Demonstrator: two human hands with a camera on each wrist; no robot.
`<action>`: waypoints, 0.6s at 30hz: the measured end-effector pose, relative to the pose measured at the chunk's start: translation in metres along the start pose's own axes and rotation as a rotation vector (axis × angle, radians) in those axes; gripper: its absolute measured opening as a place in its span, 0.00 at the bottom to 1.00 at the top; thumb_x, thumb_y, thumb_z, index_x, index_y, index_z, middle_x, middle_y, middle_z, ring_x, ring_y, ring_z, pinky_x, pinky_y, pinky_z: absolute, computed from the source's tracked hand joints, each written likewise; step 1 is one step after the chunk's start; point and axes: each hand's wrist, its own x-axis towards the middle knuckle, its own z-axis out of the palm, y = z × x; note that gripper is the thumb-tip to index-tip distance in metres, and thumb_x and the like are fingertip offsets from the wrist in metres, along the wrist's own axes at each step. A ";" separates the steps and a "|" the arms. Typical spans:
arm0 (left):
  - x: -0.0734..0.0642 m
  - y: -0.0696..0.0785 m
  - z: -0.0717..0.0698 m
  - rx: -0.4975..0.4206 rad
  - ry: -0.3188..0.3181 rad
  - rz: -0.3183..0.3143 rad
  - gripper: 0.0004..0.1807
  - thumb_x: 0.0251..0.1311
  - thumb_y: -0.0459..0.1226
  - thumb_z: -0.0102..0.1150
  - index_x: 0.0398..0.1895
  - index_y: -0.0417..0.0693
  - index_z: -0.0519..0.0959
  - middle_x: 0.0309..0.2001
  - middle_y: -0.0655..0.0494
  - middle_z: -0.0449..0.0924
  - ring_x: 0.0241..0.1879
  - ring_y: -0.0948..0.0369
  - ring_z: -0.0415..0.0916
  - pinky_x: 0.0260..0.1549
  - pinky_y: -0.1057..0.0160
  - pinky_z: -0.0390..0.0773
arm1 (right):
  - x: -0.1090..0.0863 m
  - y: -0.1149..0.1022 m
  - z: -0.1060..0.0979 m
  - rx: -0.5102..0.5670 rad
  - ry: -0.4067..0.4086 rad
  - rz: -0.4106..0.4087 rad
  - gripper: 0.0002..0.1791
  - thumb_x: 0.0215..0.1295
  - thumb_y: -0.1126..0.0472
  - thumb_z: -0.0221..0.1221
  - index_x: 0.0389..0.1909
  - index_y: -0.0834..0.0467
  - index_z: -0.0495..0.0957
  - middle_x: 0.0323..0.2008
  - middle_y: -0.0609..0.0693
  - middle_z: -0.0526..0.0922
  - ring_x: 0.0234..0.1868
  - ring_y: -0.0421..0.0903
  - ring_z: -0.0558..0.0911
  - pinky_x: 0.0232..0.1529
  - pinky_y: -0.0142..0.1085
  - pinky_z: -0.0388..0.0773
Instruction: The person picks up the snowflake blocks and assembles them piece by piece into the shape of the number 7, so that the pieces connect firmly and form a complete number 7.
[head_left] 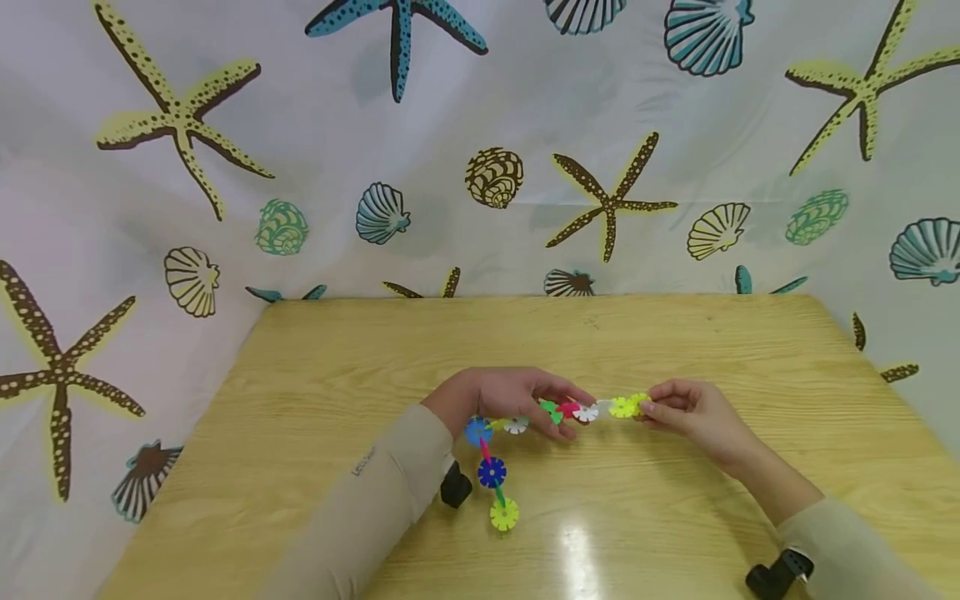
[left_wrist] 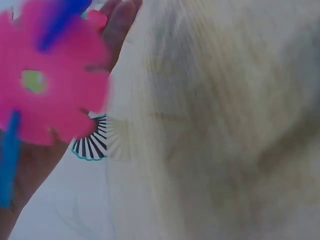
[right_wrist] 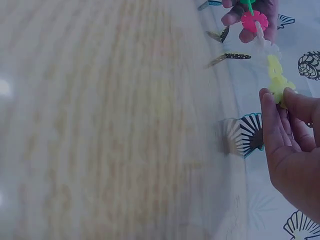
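A chain of notched plastic flower discs [head_left: 622, 407] in yellow, white, pink, green and blue stretches between both hands. Its right end, a yellow disc [right_wrist: 281, 89], is pinched between thumb and fingertips of my right hand [head_left: 697, 417]. My left hand [head_left: 506, 392] reaches over the middle, with its thumb and fingers round the chain near a green disc [head_left: 552, 412]. By the left wrist the chain bends at a light blue disc [head_left: 478, 431]. From there it runs toward me through a dark blue disc [head_left: 492, 472] to a yellow end disc [head_left: 505, 515]. A pink disc [left_wrist: 55, 85] looms close in the left wrist view.
Below the hands lies a wood-grain table [head_left: 337, 358]. A white cloth [head_left: 450, 125] printed with starfish and shells hangs behind it and at the sides. Both wrists carry a black camera, one [head_left: 455, 485] beside the chain's hanging part.
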 end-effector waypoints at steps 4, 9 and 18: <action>0.011 0.014 -0.006 0.168 -0.007 -0.046 0.36 0.61 0.31 0.65 0.72 0.64 0.69 0.74 0.50 0.64 0.65 0.57 0.74 0.61 0.59 0.79 | -0.008 0.004 0.001 0.007 0.045 -0.001 0.19 0.69 0.64 0.61 0.50 0.76 0.73 0.42 0.55 0.85 0.43 0.42 0.88 0.51 0.37 0.86; 0.029 0.025 -0.011 0.415 0.092 -0.036 0.30 0.61 0.29 0.63 0.68 0.50 0.74 0.61 0.50 0.79 0.59 0.59 0.76 0.48 0.68 0.82 | -0.015 0.006 0.007 0.007 0.117 -0.001 0.17 0.68 0.66 0.61 0.48 0.76 0.73 0.41 0.56 0.86 0.42 0.41 0.88 0.49 0.38 0.87; 0.053 0.019 -0.006 0.580 0.227 0.045 0.14 0.64 0.31 0.63 0.53 0.47 0.84 0.50 0.56 0.84 0.51 0.62 0.79 0.57 0.65 0.79 | -0.028 0.006 0.019 -0.084 0.158 0.009 0.16 0.65 0.65 0.65 0.45 0.75 0.78 0.39 0.62 0.88 0.39 0.44 0.89 0.42 0.33 0.88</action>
